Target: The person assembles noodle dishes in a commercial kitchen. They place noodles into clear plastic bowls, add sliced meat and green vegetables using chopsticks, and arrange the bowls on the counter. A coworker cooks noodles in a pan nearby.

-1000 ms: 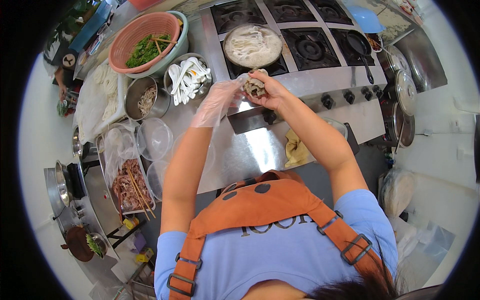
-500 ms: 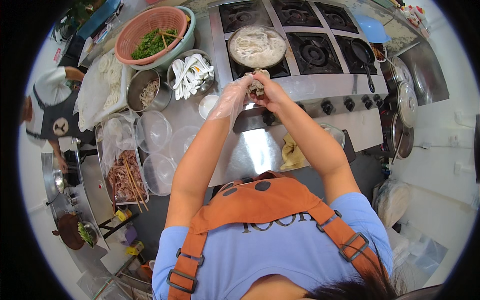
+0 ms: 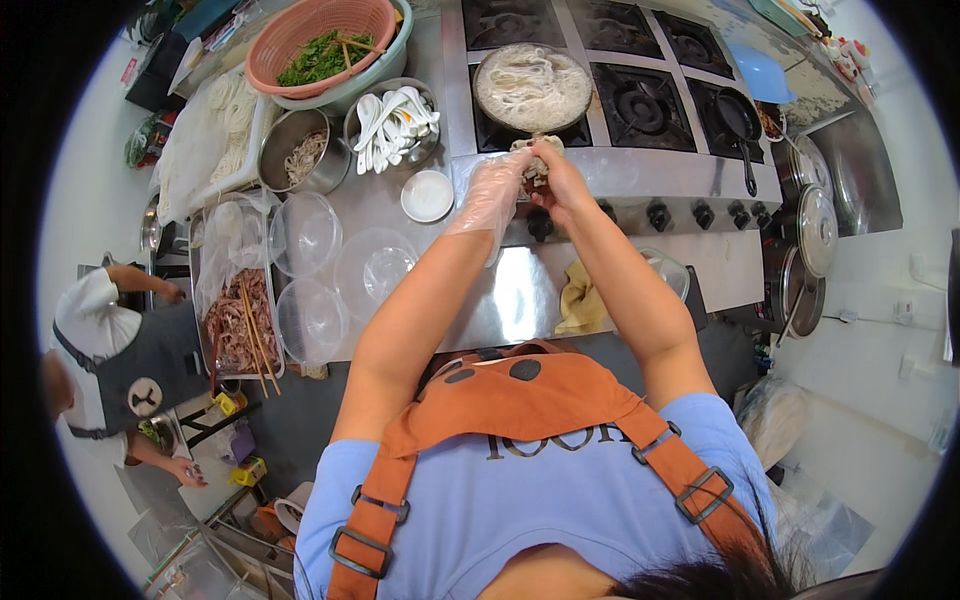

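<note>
Noodles lie in pale, frothy liquid in a round pan [image 3: 533,88] on the near left burner. A bunched greyish cloth [image 3: 536,172] is around the pan's handle, which points toward me and is mostly hidden. Both my hands are closed on this cloth. My left hand [image 3: 497,188] wears a clear plastic glove and grips from the left side. Bare, my right hand [image 3: 563,186] wraps it from the right, with the fingers curled underneath. A small white dish [image 3: 427,196] sits on the counter left of my gloved wrist.
White spoons [image 3: 392,128] fill a metal bowl at left, beside a pot of noodles [image 3: 303,155]. Clear plastic bowls [image 3: 310,320] and a tray of sliced meat [image 3: 240,330] stand nearer. A black skillet [image 3: 738,118] rests at right. Another person [image 3: 125,350] works at far left.
The view has shifted slightly, so the stove appears farther right. My hands keep their grip on the cloth at the handle. The other person has moved nearer and leans over the lower-left area.
</note>
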Tool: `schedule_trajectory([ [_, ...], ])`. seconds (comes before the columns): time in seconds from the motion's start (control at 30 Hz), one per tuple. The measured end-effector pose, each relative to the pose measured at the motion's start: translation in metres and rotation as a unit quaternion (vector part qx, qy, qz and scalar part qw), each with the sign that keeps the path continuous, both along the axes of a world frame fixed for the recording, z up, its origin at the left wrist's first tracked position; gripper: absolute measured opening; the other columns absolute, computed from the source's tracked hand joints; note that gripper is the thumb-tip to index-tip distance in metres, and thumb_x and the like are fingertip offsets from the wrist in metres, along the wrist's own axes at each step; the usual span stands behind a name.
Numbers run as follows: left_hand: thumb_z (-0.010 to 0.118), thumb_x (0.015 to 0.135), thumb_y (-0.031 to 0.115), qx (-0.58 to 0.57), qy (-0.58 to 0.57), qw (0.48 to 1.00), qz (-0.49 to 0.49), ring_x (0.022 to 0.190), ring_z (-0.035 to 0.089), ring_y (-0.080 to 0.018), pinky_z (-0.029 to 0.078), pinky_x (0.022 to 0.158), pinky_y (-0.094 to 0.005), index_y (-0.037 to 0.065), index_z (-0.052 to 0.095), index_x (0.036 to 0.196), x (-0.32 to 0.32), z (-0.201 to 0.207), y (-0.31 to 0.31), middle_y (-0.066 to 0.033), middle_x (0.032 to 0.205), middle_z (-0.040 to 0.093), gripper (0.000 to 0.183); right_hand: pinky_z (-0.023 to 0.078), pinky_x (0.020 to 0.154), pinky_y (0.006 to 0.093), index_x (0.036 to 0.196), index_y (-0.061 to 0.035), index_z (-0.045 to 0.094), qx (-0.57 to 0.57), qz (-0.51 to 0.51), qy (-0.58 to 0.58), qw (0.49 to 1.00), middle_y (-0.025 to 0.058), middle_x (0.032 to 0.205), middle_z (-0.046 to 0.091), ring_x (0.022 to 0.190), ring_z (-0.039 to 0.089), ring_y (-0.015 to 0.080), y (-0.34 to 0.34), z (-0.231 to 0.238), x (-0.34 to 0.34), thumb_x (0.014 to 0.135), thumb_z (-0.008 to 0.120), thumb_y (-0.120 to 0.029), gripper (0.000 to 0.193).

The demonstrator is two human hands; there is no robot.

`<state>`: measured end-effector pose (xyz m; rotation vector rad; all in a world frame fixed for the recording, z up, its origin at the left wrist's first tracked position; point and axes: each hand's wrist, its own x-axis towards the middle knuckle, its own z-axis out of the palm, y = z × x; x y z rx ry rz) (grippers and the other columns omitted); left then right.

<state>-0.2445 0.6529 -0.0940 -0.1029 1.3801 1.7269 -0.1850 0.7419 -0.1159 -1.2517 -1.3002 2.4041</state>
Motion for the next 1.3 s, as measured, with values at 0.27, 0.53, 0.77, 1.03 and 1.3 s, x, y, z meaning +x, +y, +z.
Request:
schedule_trajectory([
  [0.27,0.061,0.080,0.023,-0.027,0.051,0.998,-0.025,0.072,0.057,-0.0155,0.044,0.065,-0.0285,-0.001,0.059,0.092,0.019,0.001,-0.034,-0.0074,0.084,0.061,0.027,0.040,0.045,0.0210,0.085,-0.0114,0.058,0.011,0.013,-0.005,1.000,-0.0007,0.072,0.058,0.058,0.053,0.0100,-0.035,0.022,0.028,0.079,0.057,-0.036,0.025],
  [0.53,0.060,0.080,0.024,-0.006,0.020,1.000,-0.007,0.074,0.054,-0.0138,0.041,0.066,-0.0275,-0.001,0.060,0.093,0.052,0.025,-0.117,-0.0056,0.085,0.060,0.028,0.038,0.044,0.0209,0.084,-0.0126,0.060,0.023,0.030,-0.025,0.999,-0.0025,0.071,0.058,0.058,0.052,0.0081,-0.109,0.036,0.050,0.077,0.057,-0.036,0.024],
  [0.77,0.059,0.081,0.020,-0.007,0.050,0.999,0.013,0.080,0.052,-0.0129,0.040,0.069,-0.0271,-0.001,0.061,0.094,0.070,0.010,-0.197,-0.0049,0.089,0.059,0.025,0.040,0.050,0.0235,0.089,-0.0120,0.059,0.013,0.069,-0.016,0.997,-0.0017,0.077,0.058,0.067,0.053,0.0099,-0.189,0.033,0.069,0.080,0.054,-0.035,0.026],
  [1.03,0.058,0.082,0.020,-0.050,0.059,0.997,0.006,0.078,0.051,-0.0132,0.039,0.069,-0.0272,0.000,0.061,0.094,0.087,-0.010,-0.272,-0.0047,0.087,0.058,0.024,0.040,0.052,0.0241,0.087,-0.0108,0.059,0.016,0.104,-0.026,0.994,-0.0004,0.077,0.058,0.068,0.053,0.0105,-0.260,0.019,0.082,0.078,0.056,-0.033,0.025],
  [1.3,0.060,0.080,0.022,-0.038,-0.042,0.998,0.028,0.080,0.049,-0.0129,0.036,0.070,-0.0275,0.000,0.060,0.096,0.091,-0.012,-0.298,-0.0049,0.090,0.057,0.028,0.040,0.052,0.0265,0.084,-0.0081,0.060,0.058,0.085,-0.065,0.993,0.0016,0.073,0.057,0.063,0.052,0.0131,-0.287,0.009,0.082,0.075,0.058,-0.031,0.025],
])
